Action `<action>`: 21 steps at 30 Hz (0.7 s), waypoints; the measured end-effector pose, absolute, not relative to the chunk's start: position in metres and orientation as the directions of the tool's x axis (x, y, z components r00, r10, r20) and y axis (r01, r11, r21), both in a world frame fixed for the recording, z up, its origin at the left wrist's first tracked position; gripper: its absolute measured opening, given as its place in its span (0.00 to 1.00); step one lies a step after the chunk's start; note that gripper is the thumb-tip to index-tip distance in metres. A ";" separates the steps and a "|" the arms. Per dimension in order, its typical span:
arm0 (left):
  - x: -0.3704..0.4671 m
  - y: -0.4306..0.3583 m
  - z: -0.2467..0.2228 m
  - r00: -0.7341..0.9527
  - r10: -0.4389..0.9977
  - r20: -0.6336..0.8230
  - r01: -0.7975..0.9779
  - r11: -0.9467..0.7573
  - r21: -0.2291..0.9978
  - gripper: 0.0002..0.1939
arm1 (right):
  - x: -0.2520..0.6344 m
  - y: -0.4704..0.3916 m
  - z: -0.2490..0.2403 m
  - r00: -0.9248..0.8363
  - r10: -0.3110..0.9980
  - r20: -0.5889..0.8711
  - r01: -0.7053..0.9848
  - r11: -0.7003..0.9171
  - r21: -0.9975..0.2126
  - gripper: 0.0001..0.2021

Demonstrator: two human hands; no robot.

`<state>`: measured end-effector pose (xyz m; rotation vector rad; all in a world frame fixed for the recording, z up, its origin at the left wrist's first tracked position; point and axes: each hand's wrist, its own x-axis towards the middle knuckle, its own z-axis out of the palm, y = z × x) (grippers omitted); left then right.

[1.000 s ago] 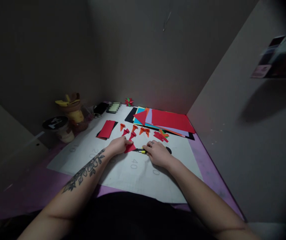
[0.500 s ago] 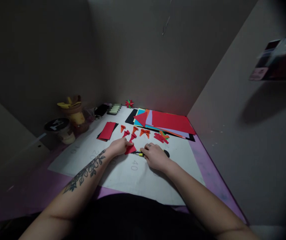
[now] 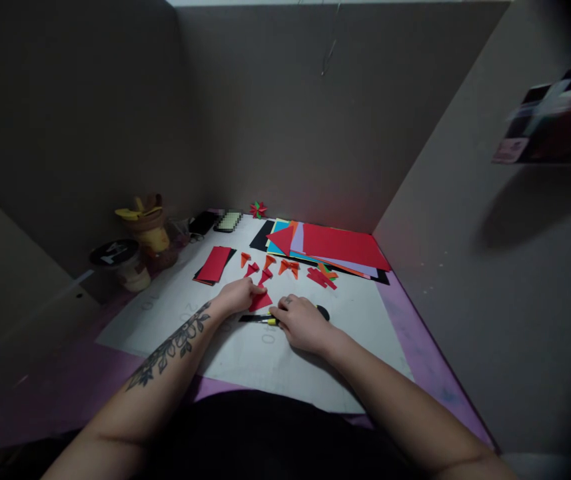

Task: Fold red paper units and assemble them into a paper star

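Observation:
My left hand (image 3: 238, 296) presses a small red piece of paper (image 3: 261, 301) against the white sheet, its thumb and index finger on the paper and the other fingers curled. In my right hand (image 3: 302, 321) is a black and yellow utility knife (image 3: 272, 321). Its blade lies low over the sheet, pointing left, just in front of the red piece and apart from it. My palm hides most of the handle. Beyond my hands lie small folded red paper pieces (image 3: 266, 275) and orange ones (image 3: 289, 267).
Red paper strips (image 3: 322, 277) lie to the right. Large coloured sheets (image 3: 345, 245) are stacked at the back, with a stack of red rectangles (image 3: 215, 264) at left. A lidded cup (image 3: 132, 273), a pot (image 3: 152, 230) and a paper star (image 3: 258, 209) stand near the walls.
My right hand has drawn the knife a little toward me and left, away from the red piece, so more of the blade shows. My left hand stays on the paper.

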<state>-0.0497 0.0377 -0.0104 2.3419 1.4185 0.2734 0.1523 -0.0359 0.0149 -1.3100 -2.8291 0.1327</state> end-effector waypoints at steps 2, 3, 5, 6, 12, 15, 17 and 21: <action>-0.052 0.038 -0.010 0.482 0.876 -0.019 0.795 -0.428 0.430 0.17 | 0.157 -0.034 0.016 -0.681 0.732 -0.014 0.727 0.674 -0.131 0.16; -0.053 0.038 -0.010 0.489 0.872 -0.012 0.791 -0.437 0.428 0.18 | 0.163 -0.031 0.017 -0.688 0.726 -0.003 0.716 0.678 -0.165 0.17; -0.054 0.038 -0.011 0.500 0.866 -0.007 0.789 -0.452 0.416 0.19 | 0.182 -0.018 0.019 -0.652 0.757 0.055 0.725 0.642 -0.249 0.16; -0.055 0.037 -0.012 0.503 0.864 -0.005 0.789 -0.458 0.410 0.19 | 0.196 -0.009 0.020 -0.563 0.816 0.131 0.765 0.575 -0.290 0.17; -0.052 0.027 -0.011 0.417 0.902 0.107 0.810 -0.423 0.406 0.17 | 0.303 0.042 0.004 0.269 0.894 0.359 0.925 -0.136 -0.355 0.19; -0.053 0.023 -0.009 0.304 0.934 0.188 0.860 -0.354 0.367 0.17 | 0.335 0.051 -0.012 0.458 0.856 0.238 0.877 -0.392 -0.279 0.19; -0.056 0.022 -0.009 0.246 0.947 0.204 0.890 -0.304 0.339 0.20 | 0.340 0.053 -0.019 0.490 0.861 0.139 0.859 -0.451 -0.241 0.19; -0.061 0.024 -0.010 0.243 0.960 0.137 0.908 -0.275 0.316 0.25 | 0.315 0.049 -0.017 0.367 0.897 0.247 0.925 -0.324 -0.196 0.19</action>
